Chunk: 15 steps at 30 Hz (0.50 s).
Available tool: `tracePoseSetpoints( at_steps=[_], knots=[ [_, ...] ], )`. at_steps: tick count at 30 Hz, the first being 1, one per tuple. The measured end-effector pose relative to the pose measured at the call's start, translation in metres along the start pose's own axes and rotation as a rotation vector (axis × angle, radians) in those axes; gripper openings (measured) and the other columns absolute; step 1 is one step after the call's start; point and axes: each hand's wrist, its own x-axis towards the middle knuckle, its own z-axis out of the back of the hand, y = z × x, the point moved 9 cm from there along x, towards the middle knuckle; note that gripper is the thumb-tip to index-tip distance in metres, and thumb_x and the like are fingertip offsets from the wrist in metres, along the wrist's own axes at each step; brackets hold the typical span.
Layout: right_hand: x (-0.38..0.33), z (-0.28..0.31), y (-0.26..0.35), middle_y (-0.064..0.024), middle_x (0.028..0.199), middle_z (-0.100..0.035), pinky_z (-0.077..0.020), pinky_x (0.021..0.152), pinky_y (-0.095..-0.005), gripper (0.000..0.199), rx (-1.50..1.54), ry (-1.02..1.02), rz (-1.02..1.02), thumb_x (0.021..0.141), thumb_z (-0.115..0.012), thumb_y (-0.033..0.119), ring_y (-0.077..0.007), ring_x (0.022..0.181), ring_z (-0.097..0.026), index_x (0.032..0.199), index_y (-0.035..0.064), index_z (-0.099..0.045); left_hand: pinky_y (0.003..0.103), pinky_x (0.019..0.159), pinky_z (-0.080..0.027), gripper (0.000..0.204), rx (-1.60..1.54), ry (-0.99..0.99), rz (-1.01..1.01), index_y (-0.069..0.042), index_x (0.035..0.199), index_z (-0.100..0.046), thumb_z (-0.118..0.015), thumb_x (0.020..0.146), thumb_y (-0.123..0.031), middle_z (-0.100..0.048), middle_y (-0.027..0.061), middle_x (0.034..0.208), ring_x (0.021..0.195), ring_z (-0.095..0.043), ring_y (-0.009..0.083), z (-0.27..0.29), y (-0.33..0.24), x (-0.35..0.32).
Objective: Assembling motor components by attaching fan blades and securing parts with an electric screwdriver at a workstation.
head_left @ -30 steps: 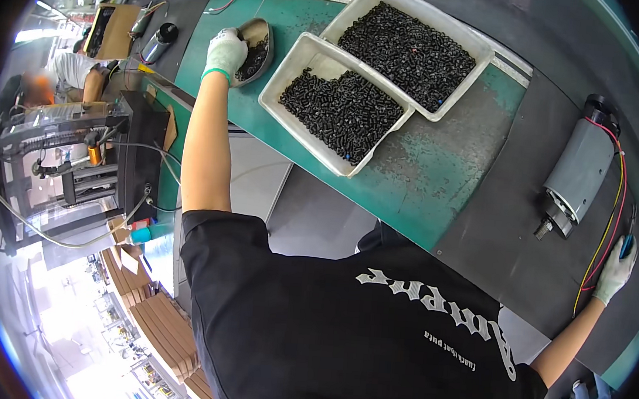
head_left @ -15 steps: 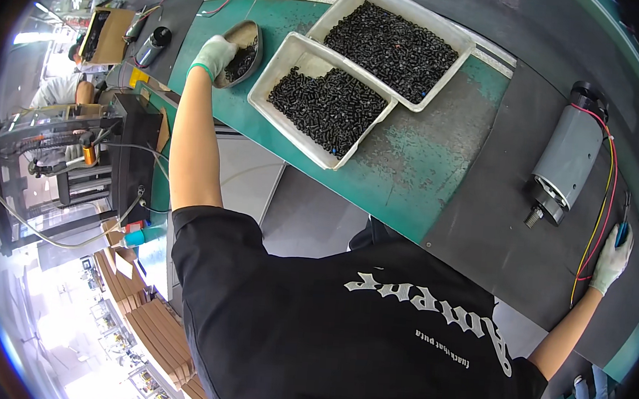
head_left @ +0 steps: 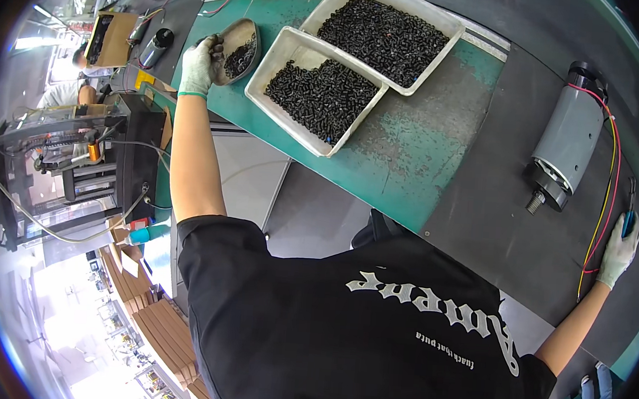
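Note:
My left hand [head_left: 197, 66], in a white glove with darkened fingertips, is at the left rim of a small oval scoop-like bowl [head_left: 235, 35]. Its fingers are curled together; whatever they hold is too small to make out. Small black ring-like parts [head_left: 240, 59] lie in the bowl. At the far right my right hand [head_left: 618, 254], also gloved, is closed around a slim blue-handled tool [head_left: 628, 221] with a thin metal end pointing away from me. Beside it lies a grey cylindrical motor [head_left: 564, 150] with red and yellow wires [head_left: 611, 175].
Two white trays, a near one [head_left: 298, 47] and a far one [head_left: 458, 33], hold heaps of small black parts on the green worn bench [head_left: 404, 161]. A dark mat [head_left: 496, 212] covers the right side. Another motor [head_left: 156, 47] and a cardboard box [head_left: 116, 41] stand at far left.
My left hand has come out of the bowl to its left rim, with fingers curled. My right hand, still around the tool, has shifted slightly away from me.

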Motion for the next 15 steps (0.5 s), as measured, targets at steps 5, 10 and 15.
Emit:
tracePoseSetpoints(
  at_steps=[5,10,15],
  knots=[
    [-0.005,0.007,0.013,-0.0165,0.121,-0.06,-0.0434,0.096,-0.0349,0.044,0.026,-0.041,0.012,0.094,-0.058,0.031,-0.0287,0.111,-0.058,0.126,0.0001,-0.055,0.019,0.046,-0.041,0.012,-0.039,-0.074,-0.064,0.004,0.097,-0.06,-0.056,0.091,-0.005,-0.062,0.0061,0.074,0.054,-0.051,0.0095,0.0,0.002,-0.014],
    [-0.007,0.006,0.011,-0.0175,0.122,-0.059,-0.0426,0.098,-0.0351,0.047,0.075,-0.027,0.013,0.094,-0.059,0.032,-0.0289,0.113,-0.057,0.127,-0.0004,-0.054,0.021,0.052,-0.044,0.012,0.052,-0.052,-0.242,0.003,0.095,-0.063,-0.059,0.09,-0.006,-0.063,0.007,0.076,0.058,-0.054,0.0095,0.011,-0.007,-0.027],
    [-0.008,0.012,0.007,-0.0178,0.123,-0.059,-0.0424,0.098,-0.0344,0.049,0.078,-0.07,0.013,0.094,-0.059,0.031,-0.0264,0.113,-0.057,0.128,-0.0028,-0.053,0.023,0.059,-0.047,0.013,0.411,-0.15,-0.466,0.003,0.094,-0.065,-0.061,0.089,-0.009,-0.065,0.007,0.08,0.063,-0.057,0.0093,0.006,-0.026,-0.049]
  ],
)
